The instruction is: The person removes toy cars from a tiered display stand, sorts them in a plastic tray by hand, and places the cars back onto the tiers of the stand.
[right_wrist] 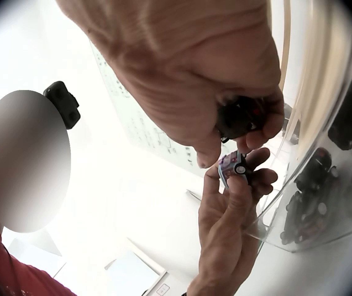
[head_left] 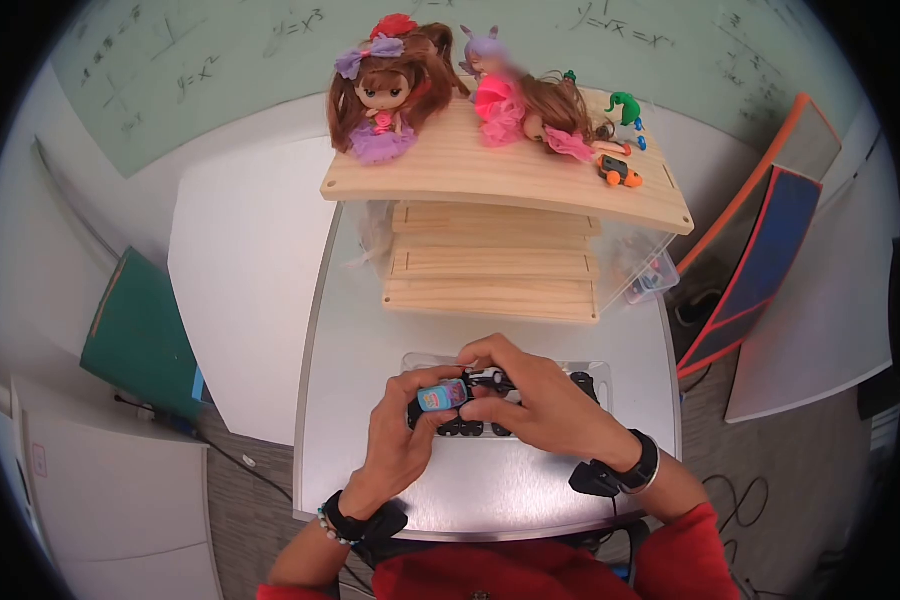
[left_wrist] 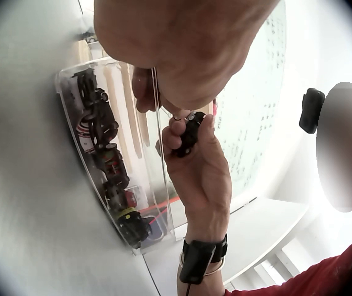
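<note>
Over the clear plastic tray (head_left: 418,359), both hands meet, each with a small toy vehicle. My left hand (head_left: 398,425) pinches a light blue toy car (head_left: 440,397) with a colourful printed roof between thumb and fingers. The right hand (head_left: 550,405) grips a black toy car (right_wrist: 238,117), partly covered by its curled fingers. The two toys are close together, end towards end. Below them, several dark toy vehicles (left_wrist: 111,163) stand in a row in the tray, partly hidden by the hands in the head view.
Behind the tray rises a wooden tiered stand (head_left: 510,180). On its top are a seated doll (head_left: 380,100), a second doll (head_left: 555,105) lying down, a green toy figure (head_left: 625,107) and an orange-black toy (head_left: 620,172). A small clear box (head_left: 652,278) stands at the right.
</note>
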The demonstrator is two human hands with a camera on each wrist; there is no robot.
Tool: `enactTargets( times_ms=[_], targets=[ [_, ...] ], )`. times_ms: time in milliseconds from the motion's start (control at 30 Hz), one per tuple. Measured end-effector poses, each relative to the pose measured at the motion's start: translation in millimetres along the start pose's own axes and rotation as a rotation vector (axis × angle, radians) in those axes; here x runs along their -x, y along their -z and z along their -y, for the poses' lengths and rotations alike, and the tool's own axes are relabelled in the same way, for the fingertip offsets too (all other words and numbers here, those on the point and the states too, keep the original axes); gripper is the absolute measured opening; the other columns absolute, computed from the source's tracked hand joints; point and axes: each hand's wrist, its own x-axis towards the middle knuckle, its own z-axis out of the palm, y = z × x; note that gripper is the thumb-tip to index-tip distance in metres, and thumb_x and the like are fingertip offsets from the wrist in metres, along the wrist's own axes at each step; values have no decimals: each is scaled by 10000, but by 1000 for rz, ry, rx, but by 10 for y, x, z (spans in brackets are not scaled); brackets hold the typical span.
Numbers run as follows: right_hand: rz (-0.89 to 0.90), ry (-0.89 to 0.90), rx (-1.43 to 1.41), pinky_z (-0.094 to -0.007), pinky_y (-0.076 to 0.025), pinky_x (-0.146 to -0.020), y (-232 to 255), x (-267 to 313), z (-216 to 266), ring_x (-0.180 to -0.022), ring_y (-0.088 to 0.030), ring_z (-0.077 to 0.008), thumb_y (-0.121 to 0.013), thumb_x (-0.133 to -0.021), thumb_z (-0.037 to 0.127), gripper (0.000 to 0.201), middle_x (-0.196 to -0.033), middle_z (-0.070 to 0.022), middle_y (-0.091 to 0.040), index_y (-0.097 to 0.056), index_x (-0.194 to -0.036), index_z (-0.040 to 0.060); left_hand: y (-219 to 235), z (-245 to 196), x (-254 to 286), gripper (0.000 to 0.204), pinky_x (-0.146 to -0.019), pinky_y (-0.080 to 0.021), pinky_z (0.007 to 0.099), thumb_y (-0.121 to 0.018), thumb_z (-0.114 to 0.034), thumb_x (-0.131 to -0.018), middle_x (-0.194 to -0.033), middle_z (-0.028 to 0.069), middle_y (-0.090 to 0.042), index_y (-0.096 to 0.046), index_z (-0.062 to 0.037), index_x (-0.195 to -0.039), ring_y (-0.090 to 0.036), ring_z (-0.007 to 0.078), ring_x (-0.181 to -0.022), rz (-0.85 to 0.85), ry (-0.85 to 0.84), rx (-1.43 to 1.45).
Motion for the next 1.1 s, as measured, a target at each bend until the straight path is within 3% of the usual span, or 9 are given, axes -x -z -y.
enactTargets(
  times_ms=[100,267,333,400,600,700,933,1033,1100],
  targets=[
    [95,-67,96,-395,-607,-913,-36,-100,-24,-1019,-791,-267,-888,-1058,285,504,-1226,-141,-817,-647,-1435,52,-13,29,48,430,-1038,-634,411,-747,123,-1016,-1415,210,-775,-574,22,-1397,-795,350,-1217,-16,29,-44],
    [35,-62,7,-399,-615,-958,-110,-149,-133,-1075,-819,-283,-893,-1052,311,454,-1214,-146,-843,-700,-1371,51,-10,49,51,436,-989,-644,417,-779,112,-994,-1349,205,-784,-646,1,-1393,-802,364,-1159,-38,36,-92],
    [33,-63,-5,-399,-617,-971,-125,-159,-143,-1097,-824,-283,-890,-1055,307,433,-1227,-153,-845,-711,-1349,44,5,78,65,429,-1019,-625,408,-775,93,-1018,-1365,208,-777,-596,-7,-1396,-792,335,-1181,-14,37,-112],
    [-18,18,18,-453,-601,-923,-155,-156,-169,-1067,-822,-390,-844,-1080,288,378,-1174,-195,-839,-695,-1312,29,13,91,66,429,-1049,-605,400,-771,74,-1043,-1380,212,-769,-546,-14,-1398,-781,306,-1204,13,35,-132],
    [9,19,30,-421,-562,-760,-182,-167,-177,-866,-770,-308,-794,-1110,240,307,-1082,-169,-809,-677,-1291,22,-4,67,51,457,-1024,-611,402,-792,89,-1021,-1357,208,-772,-548,-15,-1393,-783,308,-1177,-10,30,-135],
    [-20,113,-29,-418,-519,-696,-211,-166,-240,-770,-703,-281,-766,-1121,211,275,-1020,-156,-776,-664,-1291,21,-22,90,47,431,-918,-644,414,-824,71,-1007,-1320,178,-784,-640,-24,-1385,-792,352,-1088,-82,-19,-70],
    [12,67,-17,-416,-514,-691,-189,-132,-180,-781,-708,-279,-747,-1126,183,258,-1044,-160,-782,-656,-1306,23,-10,102,51,447,-915,-650,413,-824,83,-1001,-1348,184,-784,-620,-24,-1384,-796,350,-1104,-70,-54,-111],
    [37,-8,-22,-412,-555,-756,-190,-129,-149,-864,-751,-283,-741,-1136,172,246,-1086,-165,-792,-660,-1312,20,2,88,63,456,-946,-650,406,-822,82,-1004,-1375,195,-781,-601,-15,-1392,-804,342,-1129,-66,-43,-110],
    [-28,103,-87,-415,-588,-852,-239,-142,-221,-943,-769,-289,-732,-1150,163,248,-1122,-163,-802,-665,-1339,18,0,101,78,466,-966,-649,401,-821,80,-1008,-1390,202,-779,-587,-10,-1401,-808,333,-1145,-67,-38,-108]
  ],
)
